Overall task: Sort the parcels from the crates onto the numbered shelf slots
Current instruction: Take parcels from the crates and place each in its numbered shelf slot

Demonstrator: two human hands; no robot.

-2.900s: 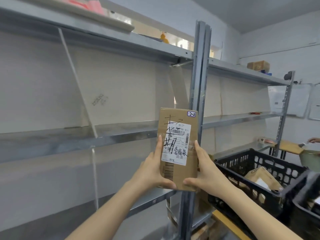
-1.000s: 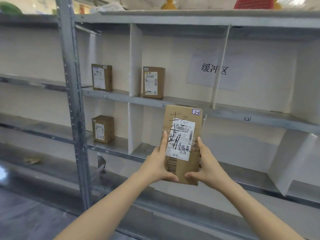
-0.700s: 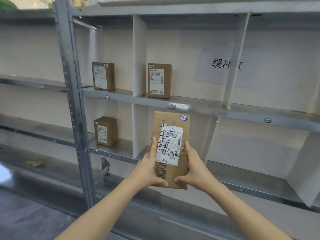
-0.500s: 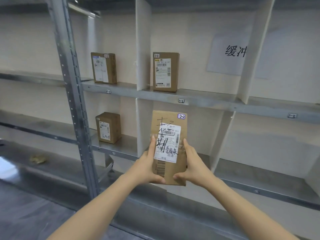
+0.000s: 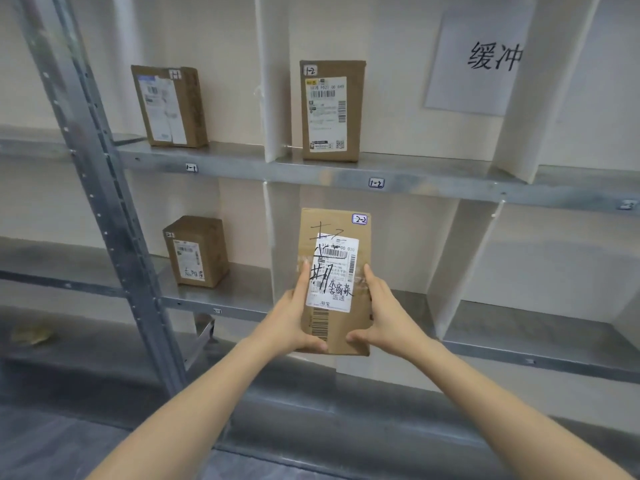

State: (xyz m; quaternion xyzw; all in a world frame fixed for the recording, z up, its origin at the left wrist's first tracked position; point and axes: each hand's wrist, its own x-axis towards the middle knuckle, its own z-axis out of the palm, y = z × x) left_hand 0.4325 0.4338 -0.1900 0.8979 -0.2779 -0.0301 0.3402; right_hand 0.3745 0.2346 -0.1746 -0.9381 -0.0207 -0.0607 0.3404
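While I hold the parcel (image 5: 334,282) upright before the shelving, seen from my head camera, I judge the step to be placement: its corner sticker (image 5: 359,219) reads 2-2, and it hangs in front of the bay directly under the shelf tag (image 5: 376,183) marked 1-2. My left hand (image 5: 294,320) grips its left edge and my right hand (image 5: 384,317) its right, thumbs curled onto the front near the bottom, fingers up the sides. It does not look set down yet; its bottom edge shows below the front lip of the lower shelf (image 5: 519,344).

Next, I think, I must push it forward between the two white dividers (image 5: 280,237), stand it on the metal and let go without tipping it.

It is a flat, tall brown cardboard box with a white printed label, black marker scrawl and glossy tape. The shelves are dull grey steel, the dividers smooth white board. Three similar boxes stand in neighbouring bays: box 1-1 (image 5: 169,105), box 1-2 (image 5: 330,110) and box 2-1 (image 5: 195,251).
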